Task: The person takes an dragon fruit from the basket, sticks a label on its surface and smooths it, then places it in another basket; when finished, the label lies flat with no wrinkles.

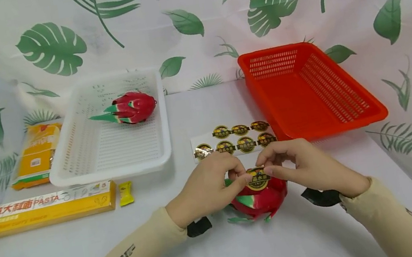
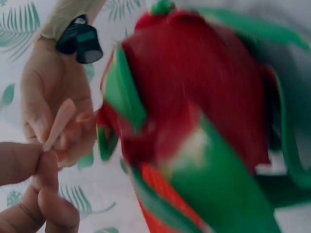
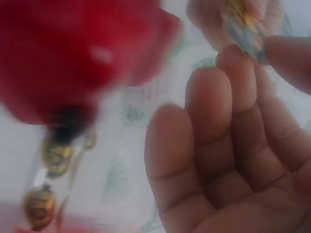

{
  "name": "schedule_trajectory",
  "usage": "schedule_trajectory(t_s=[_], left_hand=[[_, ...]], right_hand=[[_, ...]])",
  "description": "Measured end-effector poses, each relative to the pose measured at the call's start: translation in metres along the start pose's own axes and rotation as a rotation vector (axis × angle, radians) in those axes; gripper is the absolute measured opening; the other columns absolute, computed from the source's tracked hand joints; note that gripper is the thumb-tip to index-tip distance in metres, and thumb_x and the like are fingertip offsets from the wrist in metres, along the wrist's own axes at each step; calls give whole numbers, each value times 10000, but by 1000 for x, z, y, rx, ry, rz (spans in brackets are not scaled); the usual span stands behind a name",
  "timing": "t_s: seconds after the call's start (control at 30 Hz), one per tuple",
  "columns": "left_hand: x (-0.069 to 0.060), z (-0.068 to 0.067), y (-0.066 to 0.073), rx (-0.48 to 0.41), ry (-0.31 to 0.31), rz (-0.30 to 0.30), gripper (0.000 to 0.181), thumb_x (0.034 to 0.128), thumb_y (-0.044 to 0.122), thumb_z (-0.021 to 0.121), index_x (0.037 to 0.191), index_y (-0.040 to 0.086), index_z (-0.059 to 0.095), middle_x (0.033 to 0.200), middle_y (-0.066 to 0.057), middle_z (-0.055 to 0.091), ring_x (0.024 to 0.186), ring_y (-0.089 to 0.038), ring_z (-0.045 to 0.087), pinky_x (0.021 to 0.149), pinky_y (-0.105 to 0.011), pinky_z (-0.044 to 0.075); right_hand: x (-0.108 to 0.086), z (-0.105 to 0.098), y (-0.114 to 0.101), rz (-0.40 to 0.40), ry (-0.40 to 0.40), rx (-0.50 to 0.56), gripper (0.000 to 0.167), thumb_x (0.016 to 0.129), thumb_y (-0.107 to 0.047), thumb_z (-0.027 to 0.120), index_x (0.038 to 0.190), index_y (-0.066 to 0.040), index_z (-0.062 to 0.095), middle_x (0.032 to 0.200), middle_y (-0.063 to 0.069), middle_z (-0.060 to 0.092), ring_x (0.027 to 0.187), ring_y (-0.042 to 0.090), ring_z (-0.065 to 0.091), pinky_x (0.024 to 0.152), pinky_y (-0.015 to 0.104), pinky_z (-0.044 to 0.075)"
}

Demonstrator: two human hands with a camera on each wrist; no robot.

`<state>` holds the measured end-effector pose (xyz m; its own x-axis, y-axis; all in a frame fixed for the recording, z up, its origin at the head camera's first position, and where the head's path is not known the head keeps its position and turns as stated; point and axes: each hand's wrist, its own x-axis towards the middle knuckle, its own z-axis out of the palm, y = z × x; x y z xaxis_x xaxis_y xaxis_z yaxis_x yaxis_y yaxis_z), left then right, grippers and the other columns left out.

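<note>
A round black-and-gold sticker (image 1: 258,178) is held just over a red dragon fruit (image 1: 270,201) with green scales. My left hand (image 1: 213,186) pinches its left edge between thumb and index finger. At the other edge, my right hand (image 1: 302,165) pinches it the same way. The left wrist view shows the sticker (image 2: 60,121) nearly edge-on, apart from the dragon fruit (image 2: 194,82). Part of the sticker (image 3: 245,34) also shows in the right wrist view, where the red fruit (image 3: 82,53) is blurred. Behind the hands lies a sheet of matching stickers (image 1: 235,139).
A white basket (image 1: 116,174) at the left contains another dragon fruit (image 1: 135,107). A red basket (image 1: 290,101) stands at the right. An orange food packet (image 1: 37,150), a pasta box (image 1: 49,209) and a small yellow wrapped piece (image 1: 125,193) lie on the left side.
</note>
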<state>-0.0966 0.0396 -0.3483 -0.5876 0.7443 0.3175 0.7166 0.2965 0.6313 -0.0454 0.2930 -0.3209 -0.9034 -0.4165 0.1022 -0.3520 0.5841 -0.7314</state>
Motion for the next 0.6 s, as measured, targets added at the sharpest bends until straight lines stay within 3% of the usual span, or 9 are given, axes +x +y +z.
schedule_trajectory(t_s=[0.13,0.3,0.43,0.6], left_hand=[[1,7,8,-12,-21,12,184,979,270,723,818,188,687,665,79,512,709,-86,486,692,-214,392],[2,18,16,-1,-73,-29,218,965,297,737,771,208,692,643,113,533,709,-56,485,635,-184,397],[2,26,19,62,-118,-67,253,946,326,749,715,249,682,659,158,570,732,-50,500,606,-174,399],[2,32,23,134,-130,-104,326,934,332,741,633,292,623,582,176,517,719,-51,497,556,-172,384]], right_hand=[[-19,4,3,58,53,19,136,951,-99,749,999,-223,724,909,-63,717,812,101,647,757,234,566],[-36,10,8,92,120,76,135,925,-53,765,953,-184,755,851,-63,733,778,120,675,755,212,568],[-43,18,13,104,154,81,146,904,-38,782,948,-176,763,819,-61,738,734,135,685,728,213,566],[-47,24,16,93,195,9,191,870,-55,820,940,-216,746,776,-105,722,703,67,668,682,214,533]])
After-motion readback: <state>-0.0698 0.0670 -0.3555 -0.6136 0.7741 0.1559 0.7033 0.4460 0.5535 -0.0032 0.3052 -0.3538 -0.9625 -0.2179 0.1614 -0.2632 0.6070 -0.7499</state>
